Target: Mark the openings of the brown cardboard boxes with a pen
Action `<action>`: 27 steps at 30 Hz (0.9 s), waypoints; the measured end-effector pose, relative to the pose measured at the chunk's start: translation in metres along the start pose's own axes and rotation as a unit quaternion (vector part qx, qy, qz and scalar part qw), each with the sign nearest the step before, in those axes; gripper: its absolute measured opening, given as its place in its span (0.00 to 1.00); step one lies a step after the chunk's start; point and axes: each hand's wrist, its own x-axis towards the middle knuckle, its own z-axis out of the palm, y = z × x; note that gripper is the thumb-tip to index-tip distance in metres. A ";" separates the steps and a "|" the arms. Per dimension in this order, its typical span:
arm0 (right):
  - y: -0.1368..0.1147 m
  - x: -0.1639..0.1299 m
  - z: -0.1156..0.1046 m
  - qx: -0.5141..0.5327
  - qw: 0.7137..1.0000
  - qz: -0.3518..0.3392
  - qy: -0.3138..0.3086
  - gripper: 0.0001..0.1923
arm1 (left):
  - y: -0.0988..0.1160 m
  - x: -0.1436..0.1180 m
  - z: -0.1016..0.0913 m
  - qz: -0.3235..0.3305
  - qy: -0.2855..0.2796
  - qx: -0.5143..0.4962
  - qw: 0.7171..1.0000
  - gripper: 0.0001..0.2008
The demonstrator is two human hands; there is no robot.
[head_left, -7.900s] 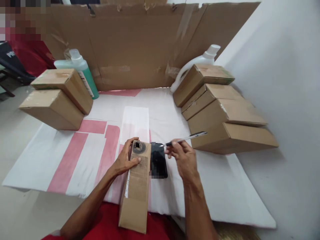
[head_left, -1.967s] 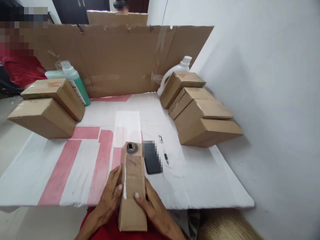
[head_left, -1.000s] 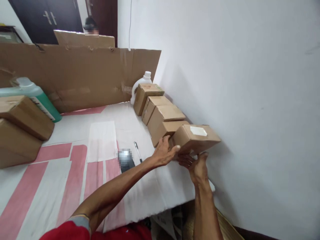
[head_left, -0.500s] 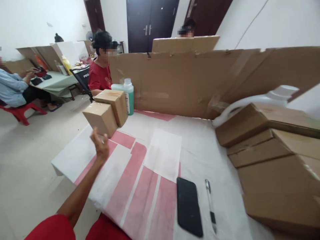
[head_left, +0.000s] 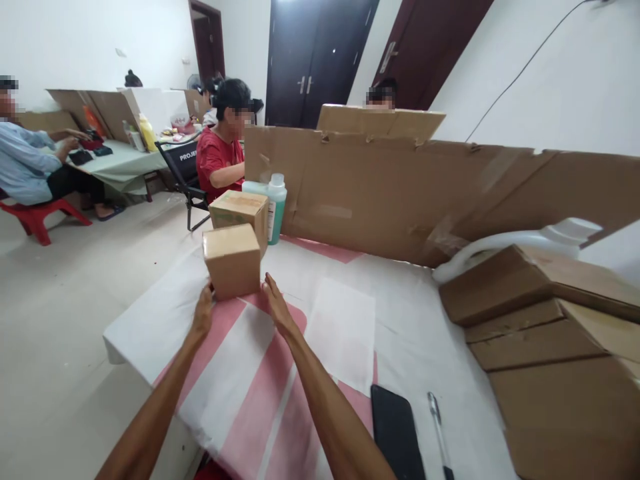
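Note:
A small brown cardboard box [head_left: 233,263] stands on the near left part of the table, one flat face turned toward me. My left hand [head_left: 203,311] presses against its lower left side, some fingertips tucked out of sight along the box. On the other side my right hand [head_left: 278,304] is held with straight fingers close to the lower right edge; whether it touches the cardboard is hard to see. Just behind stands a second cardboard box [head_left: 241,205]. A bottle of green liquid [head_left: 277,212] is close beside that one.
A black phone [head_left: 397,430], a pen [head_left: 436,417] and a white sheet [head_left: 345,333] lie on the tabletop. Stacked cartons [head_left: 560,373] and a white jug [head_left: 500,247] line the right side. A cardboard partition [head_left: 360,187] runs along the back; a person in red [head_left: 215,157] sits beyond.
My right hand has come into view beside the front box. That box has turned its face toward me and stands farther from the rear one. The view has shifted too.

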 end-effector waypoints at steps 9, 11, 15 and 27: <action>0.005 -0.038 -0.055 0.035 0.999 0.031 -0.026 0.36 | 0.032 -0.140 0.015 0.213 -0.098 0.327 0.915 0.39; 0.004 -0.064 -0.078 0.046 0.997 0.059 -0.024 0.36 | 0.057 -0.161 0.021 0.328 -0.165 0.375 0.851 0.39; -0.005 -0.104 -0.109 0.071 0.994 0.084 -0.022 0.32 | 0.104 -0.180 0.047 0.457 -0.276 0.341 0.774 0.36; -0.011 -0.194 -0.153 0.218 0.971 0.097 0.019 0.33 | 0.168 -0.127 0.108 0.284 -0.427 0.100 0.852 0.32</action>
